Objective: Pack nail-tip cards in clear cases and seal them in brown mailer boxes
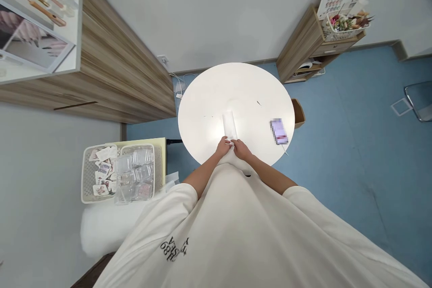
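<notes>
A long white roll (229,123), perhaps paper or soft sheeting, lies on the round white table (209,85), pointing away from me. My left hand (223,147) is closed at its near end, by the table's front edge. Close beside it, my right hand (241,149) is closed on the same end, and the fingertips of both hands almost meet. What exactly is pinched between them is too small to make out. A phone with a blurred screen (279,132) lies to the right with a white cable. Small dark tweezers or a similar thin tool (258,103) lie further back.
Left of me, white baskets hold cards (104,168) and clear plastic boxes (138,173), above a large white bubble-wrap-like roll (108,225). A wood-grain cabinet (124,63) stands back left. Back right is a small cabinet (303,45) with a flower basket (347,29). A brown bin (299,113) is beside the table.
</notes>
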Motion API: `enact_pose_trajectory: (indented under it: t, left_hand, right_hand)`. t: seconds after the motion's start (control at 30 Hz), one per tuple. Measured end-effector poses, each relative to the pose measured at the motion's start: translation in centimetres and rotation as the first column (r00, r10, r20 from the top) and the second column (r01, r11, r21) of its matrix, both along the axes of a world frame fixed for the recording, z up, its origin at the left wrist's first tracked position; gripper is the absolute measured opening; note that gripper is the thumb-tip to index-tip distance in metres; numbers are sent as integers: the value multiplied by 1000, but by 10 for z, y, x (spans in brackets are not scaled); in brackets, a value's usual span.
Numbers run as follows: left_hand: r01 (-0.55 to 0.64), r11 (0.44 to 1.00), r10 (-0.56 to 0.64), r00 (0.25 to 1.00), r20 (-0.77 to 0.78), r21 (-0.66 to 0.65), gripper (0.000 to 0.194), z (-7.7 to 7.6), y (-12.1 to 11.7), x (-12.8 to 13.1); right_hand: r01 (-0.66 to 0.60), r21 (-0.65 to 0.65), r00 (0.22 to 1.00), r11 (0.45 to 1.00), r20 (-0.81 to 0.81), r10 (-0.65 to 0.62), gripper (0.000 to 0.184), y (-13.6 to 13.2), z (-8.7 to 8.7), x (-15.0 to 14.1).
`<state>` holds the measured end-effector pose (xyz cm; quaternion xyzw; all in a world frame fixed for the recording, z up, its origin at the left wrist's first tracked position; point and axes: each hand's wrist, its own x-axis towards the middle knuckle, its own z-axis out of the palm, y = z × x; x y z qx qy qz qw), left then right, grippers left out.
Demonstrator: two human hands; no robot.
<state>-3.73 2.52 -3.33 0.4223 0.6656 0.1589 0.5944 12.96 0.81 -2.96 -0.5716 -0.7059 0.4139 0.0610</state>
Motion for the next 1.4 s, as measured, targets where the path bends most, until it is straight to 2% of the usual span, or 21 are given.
enact_pose_trajectory:
  t: [0.07,0.1,0.17,0.23,0.3,0.4,0.5,0.73,0.83,0.93,1.07,1.17,1.23,1.4]
  left_hand:
    - [81,987,-65,991,-117,138,51,5,-6,-4]
    - [155,963,-111,974,-198,222,51,8,-9,-7]
    - [369,868,-241,899,-366,334,52,12,-13,-12]
    - [568,741,-363,788,-498,358,56,15,-15,-16]
    - [691,635,-431,687,-585,344,60,15,-14,-17]
    - [774,547,-452,594,-665,320,63,13,-11,-16]
    - [797,513,-439,563,-700,319,66,10,-11,-13]
    - [795,502,-437,572,-695,339,58,8,-3,-12]
    - [820,470,-466,546,-696,328,53,9,5,-14]
    - [839,447,-499,522,-692,310,51,14,12,-18]
    - [835,455,-551,537,-639,310,44,21,9,-23]
    - [810,492,-594,580,-557,319,34,23,-4,-27]
    - [761,560,-595,644,-481,326,30,23,-12,-29]
    - [524,815,-454,843,-288,247,34,23,-16,-30]
  right_hand:
    - [18,-1,1000,1000,10,-18,56,-1,-2,-2]
    - [18,1,1000,1000,12,-18,57,-1,-3,-2]
    - [2,7,1000,1000,18,-3,58,-1,-4,-2]
    - [-21,18,999,1000,31,20,59,0,-5,-1]
    - [-40,29,998,999,42,39,60,0,-5,0]
    - [-59,41,997,997,45,57,64,-1,-3,0]
    - [-66,30,997,997,34,65,67,-1,2,0]
    - [-100,-16,994,995,47,100,67,5,11,2]
    - [-166,-13,978,986,127,166,69,7,13,2]
    - [-249,45,938,967,261,229,71,4,19,3]
    - [-345,164,901,924,335,277,61,-1,29,3]
    - [-385,163,896,909,302,325,45,-3,34,2]
    - [-390,125,896,912,278,346,38,-2,36,0]
    - [-343,51,906,938,281,316,30,17,37,-6]
